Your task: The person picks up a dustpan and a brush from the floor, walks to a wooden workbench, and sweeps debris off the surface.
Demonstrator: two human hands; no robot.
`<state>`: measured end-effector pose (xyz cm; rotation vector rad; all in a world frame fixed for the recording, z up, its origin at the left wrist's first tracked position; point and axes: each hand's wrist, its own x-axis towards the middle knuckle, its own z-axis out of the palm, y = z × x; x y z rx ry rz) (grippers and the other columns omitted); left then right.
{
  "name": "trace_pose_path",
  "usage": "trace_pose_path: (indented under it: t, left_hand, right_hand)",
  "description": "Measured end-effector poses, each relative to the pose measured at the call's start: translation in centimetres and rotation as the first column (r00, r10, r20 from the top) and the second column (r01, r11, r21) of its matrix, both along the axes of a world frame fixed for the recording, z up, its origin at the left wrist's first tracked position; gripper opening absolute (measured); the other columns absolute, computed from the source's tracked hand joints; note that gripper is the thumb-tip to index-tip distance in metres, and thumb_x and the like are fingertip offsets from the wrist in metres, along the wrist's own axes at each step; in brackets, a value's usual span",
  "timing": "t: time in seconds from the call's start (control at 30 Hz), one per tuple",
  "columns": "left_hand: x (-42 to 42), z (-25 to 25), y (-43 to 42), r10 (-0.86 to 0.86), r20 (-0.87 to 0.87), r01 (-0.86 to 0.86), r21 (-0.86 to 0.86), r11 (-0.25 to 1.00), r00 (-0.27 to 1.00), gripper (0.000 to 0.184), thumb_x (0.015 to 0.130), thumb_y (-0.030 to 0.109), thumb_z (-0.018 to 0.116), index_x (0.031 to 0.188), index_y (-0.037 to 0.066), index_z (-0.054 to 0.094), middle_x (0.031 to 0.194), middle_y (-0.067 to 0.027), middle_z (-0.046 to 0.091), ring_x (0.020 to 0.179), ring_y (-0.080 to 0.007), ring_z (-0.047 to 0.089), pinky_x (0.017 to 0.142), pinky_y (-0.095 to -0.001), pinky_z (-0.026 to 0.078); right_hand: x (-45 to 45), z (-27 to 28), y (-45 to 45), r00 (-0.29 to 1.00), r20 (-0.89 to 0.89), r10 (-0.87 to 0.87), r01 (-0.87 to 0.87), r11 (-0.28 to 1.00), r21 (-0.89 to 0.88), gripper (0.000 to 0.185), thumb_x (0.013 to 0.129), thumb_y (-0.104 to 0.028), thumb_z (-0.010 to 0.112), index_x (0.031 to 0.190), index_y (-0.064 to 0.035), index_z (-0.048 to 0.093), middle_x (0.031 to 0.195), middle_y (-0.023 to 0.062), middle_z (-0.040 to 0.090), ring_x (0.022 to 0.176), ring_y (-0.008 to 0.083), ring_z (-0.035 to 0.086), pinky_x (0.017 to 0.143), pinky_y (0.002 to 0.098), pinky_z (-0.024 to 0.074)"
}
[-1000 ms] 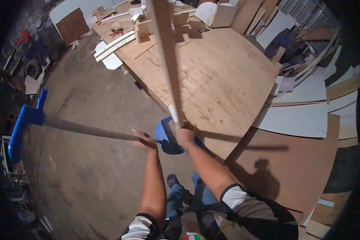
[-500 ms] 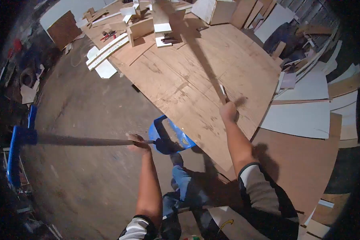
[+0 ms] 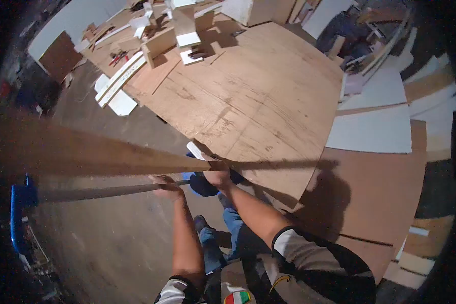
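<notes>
My left hand (image 3: 168, 187) is wrapped round a long grey pole (image 3: 96, 193). A blue crosspiece (image 3: 19, 218) sits on the pole's left end. The other end reaches toward a dark round shape (image 3: 203, 185) and a blue dustpan (image 3: 186, 176) near the floor, now mostly hidden; I cannot tell whether they are joined. Close to the left hand, my right hand (image 3: 218, 172) grips a long wooden strip (image 3: 111, 154), which stretches left across the view. A short white piece (image 3: 194, 150) sticks out beside the right hand.
A large plywood sheet (image 3: 268, 96) lies ahead. Wooden pieces and a white bracket-like part (image 3: 188, 40) stand at its far end, with red-handled pliers (image 3: 117, 58) nearby. White panels (image 3: 370, 129) and a brown board (image 3: 372, 187) lie to the right. Concrete floor (image 3: 111, 248) extends at left.
My right hand has swung left and down from over the plywood to beside my left hand, bringing the wooden strip across to the left. The view has shifted slightly; the left hand keeps the pole.
</notes>
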<state>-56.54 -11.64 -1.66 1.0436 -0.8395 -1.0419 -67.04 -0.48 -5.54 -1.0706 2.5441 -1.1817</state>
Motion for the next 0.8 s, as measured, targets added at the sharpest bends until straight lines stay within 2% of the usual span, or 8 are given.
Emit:
trace_pose_path:
  t: [0.13,0.17,0.2,0.23,0.37,0.63,0.7,0.8]
  left_hand:
    - [0.9,0.9,-0.7,-0.039,0.321,0.054,-0.037,0.998,0.946,0.039,0.095,0.028,0.047,0.062,0.012,0.036,0.057,0.0032,0.035,0.048,-0.0080,0.035,0.042,-0.0216,0.029]
    - [1.0,1.4,-0.5,-0.101,0.280,0.097,0.029,0.995,0.955,0.041,0.096,0.029,0.046,0.060,0.012,0.035,0.056,0.0034,0.034,0.047,-0.0079,0.034,0.041,-0.0224,0.028]
    - [1.0,2.0,-0.2,-0.156,0.236,0.137,0.093,0.986,0.959,0.042,0.096,0.030,0.045,0.059,0.012,0.035,0.055,0.0037,0.033,0.046,-0.0077,0.033,0.041,-0.0232,0.026]
    - [0.9,3.3,0.1,-0.149,0.237,0.130,0.093,0.987,0.960,0.042,0.096,0.030,0.045,0.059,0.012,0.035,0.055,0.0037,0.033,0.046,-0.0077,0.033,0.041,-0.0232,0.026]
    - [0.0,5.7,0.4,-0.153,0.234,0.099,0.229,0.968,0.960,0.044,0.096,0.031,0.044,0.058,0.011,0.034,0.052,0.0041,0.029,0.044,-0.0076,0.031,0.040,-0.0248,0.025]
    - [-1.2,2.5,-3.3,-0.058,0.324,0.037,0.073,0.997,0.944,0.043,0.096,0.032,0.045,0.061,0.010,0.036,0.054,0.0038,0.032,0.043,-0.0072,0.032,0.039,-0.0237,0.026]
    - [-1.7,1.3,-4.7,-0.053,0.033,0.051,0.040,0.998,0.998,0.041,0.096,0.031,0.045,0.062,0.010,0.036,0.055,0.0037,0.033,0.044,-0.0074,0.032,0.039,-0.0237,0.027]
    - [-1.7,3.4,-5.4,-0.097,0.189,0.078,0.105,0.991,0.977,0.038,0.095,0.028,0.045,0.063,0.010,0.038,0.055,0.0034,0.034,0.045,-0.0077,0.034,0.040,-0.0232,0.028]
  right_hand:
    - [-1.8,3.0,0.9,0.896,0.324,-0.304,0.332,0.943,-0.033,0.037,0.078,-0.041,0.060,0.095,-0.0083,0.067,0.092,0.0106,0.068,0.090,0.0281,0.064,0.079,0.0384,0.0484]
    - [-4.2,4.7,0.4,0.771,0.201,-0.605,0.410,0.712,0.570,0.046,0.078,-0.048,0.059,0.097,-0.0068,0.067,0.093,0.0140,0.068,0.092,0.0303,0.064,0.078,0.0395,0.0490]
    - [-5.9,5.1,2.0,0.757,0.241,-0.607,0.480,0.767,0.426,0.052,0.077,-0.052,0.058,0.097,-0.0049,0.068,0.093,0.0179,0.067,0.093,0.0334,0.064,0.080,0.0409,0.0489]
    - [-6.3,15.2,3.4,0.824,0.106,-0.557,0.436,0.742,0.509,0.051,0.076,-0.049,0.060,0.095,-0.0024,0.068,0.091,0.0205,0.066,0.090,0.0340,0.064,0.077,0.0408,0.0496]
    - [-15.6,6.7,7.6,0.679,-0.024,-0.734,0.705,0.644,0.297,0.045,0.076,-0.038,0.064,0.091,0.0037,0.067,0.087,0.0269,0.064,0.087,0.0388,0.063,0.073,0.0430,0.0492]
    - [-22.7,4.1,6.4,0.708,-0.093,-0.700,0.685,0.648,0.333,0.040,0.079,-0.033,0.060,0.090,0.0057,0.065,0.086,0.0288,0.063,0.086,0.0418,0.062,0.075,0.0473,0.0492]
    - [-24.2,0.0,4.4,0.848,-0.180,-0.498,0.528,0.761,0.377,0.037,0.079,-0.030,0.059,0.090,0.0046,0.065,0.086,0.0286,0.063,0.086,0.0420,0.062,0.076,0.0474,0.0492]
    - [-18.5,5.5,-1.6,0.901,-0.004,-0.434,0.358,0.737,0.574,0.027,0.077,-0.021,0.055,0.085,0.0015,0.068,0.087,0.0252,0.065,0.085,0.0371,0.065,0.075,0.0458,0.0511]
